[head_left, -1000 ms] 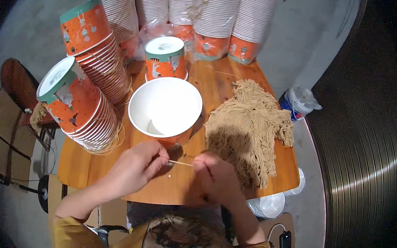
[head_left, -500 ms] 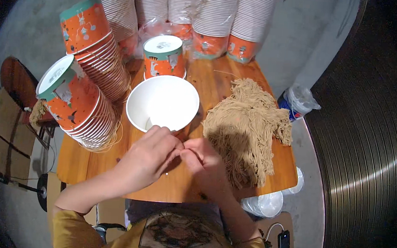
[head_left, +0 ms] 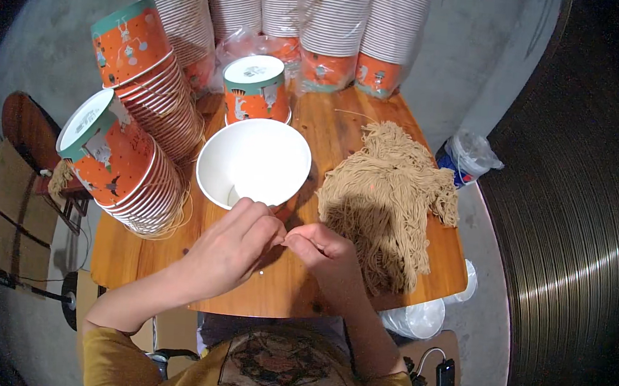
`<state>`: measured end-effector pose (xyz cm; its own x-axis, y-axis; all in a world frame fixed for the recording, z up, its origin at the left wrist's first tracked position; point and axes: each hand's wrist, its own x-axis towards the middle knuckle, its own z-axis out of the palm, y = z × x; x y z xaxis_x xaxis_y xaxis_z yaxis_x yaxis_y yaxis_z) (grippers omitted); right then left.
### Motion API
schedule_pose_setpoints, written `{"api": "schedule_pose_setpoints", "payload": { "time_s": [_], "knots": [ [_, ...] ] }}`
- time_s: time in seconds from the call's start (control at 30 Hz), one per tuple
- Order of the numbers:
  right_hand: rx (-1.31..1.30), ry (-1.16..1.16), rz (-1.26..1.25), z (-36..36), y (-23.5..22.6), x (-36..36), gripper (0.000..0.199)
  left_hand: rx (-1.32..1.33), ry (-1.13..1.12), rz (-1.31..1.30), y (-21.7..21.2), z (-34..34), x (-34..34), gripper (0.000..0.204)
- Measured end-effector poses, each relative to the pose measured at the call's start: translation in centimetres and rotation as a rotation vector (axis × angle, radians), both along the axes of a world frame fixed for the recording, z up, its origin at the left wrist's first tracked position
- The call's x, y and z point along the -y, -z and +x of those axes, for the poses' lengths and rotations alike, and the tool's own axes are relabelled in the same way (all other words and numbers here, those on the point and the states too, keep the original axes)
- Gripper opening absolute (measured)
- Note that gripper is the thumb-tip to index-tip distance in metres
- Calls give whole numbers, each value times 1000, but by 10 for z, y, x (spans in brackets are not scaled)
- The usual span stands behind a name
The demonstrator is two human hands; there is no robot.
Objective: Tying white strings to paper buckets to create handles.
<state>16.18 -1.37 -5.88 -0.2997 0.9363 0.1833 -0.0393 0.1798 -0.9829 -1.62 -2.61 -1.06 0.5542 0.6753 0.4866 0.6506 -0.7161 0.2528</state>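
Observation:
A white-lined paper bucket (head_left: 254, 162) lies tipped with its mouth toward me in the middle of the table. My left hand (head_left: 238, 242) is closed at the bucket's near rim, fingertips pinched together. Just right of it, my right hand (head_left: 323, 251) is also pinched, its thumb and forefinger meeting the left fingertips. Whatever sits between the fingers is too small to make out. To the right of my right hand lies a big heap of tan string (head_left: 388, 198). Behind the open bucket an orange and green paper bucket (head_left: 254, 92) stands upside down.
Two leaning stacks of orange buckets, a nearer one (head_left: 125, 158) and a farther one (head_left: 142, 66), with loose strings hanging, stand on the left of the wooden table (head_left: 154, 264). Tall plastic-wrapped bucket stacks (head_left: 332, 29) line the back. A lidded pail (head_left: 466, 157) is beyond the right edge.
Both hands stay pinched together in front of the bucket. The right hand has shifted slightly down, and the view has moved a little.

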Motion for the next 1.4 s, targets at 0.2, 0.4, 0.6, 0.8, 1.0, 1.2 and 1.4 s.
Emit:
{"api": "schedule_pose_setpoints", "payload": {
  "time_s": [0.2, 0.4, 0.6, 0.8, 1.0, 1.2, 1.4],
  "knots": [
    [20, 14, -72, 0, 4, -3, 6, 13, -2, -28, 0, -2, -1, 21],
    [15, 237, -66, -5, 15, -12, 7, 56, -117, 86, -6, -2, -13, 22],
    [-45, 311, 159, -23, 33, -33, 9, 151, -219, -433, -5, -4, -29, 33],
    [-317, 167, -4, -28, 44, -50, 12, 142, -224, -421, -5, -1, -33, 33],
    [-291, 219, -6, -33, 39, -49, 9, 123, -231, -467, -7, 0, -34, 35],
    [-296, 185, -5, -35, 39, -50, 8, 133, -219, -421, -5, -2, -35, 35],
    [-279, 203, -31, -37, 35, -49, 6, 139, -219, -427, -3, -3, -37, 35]
  ]
}}
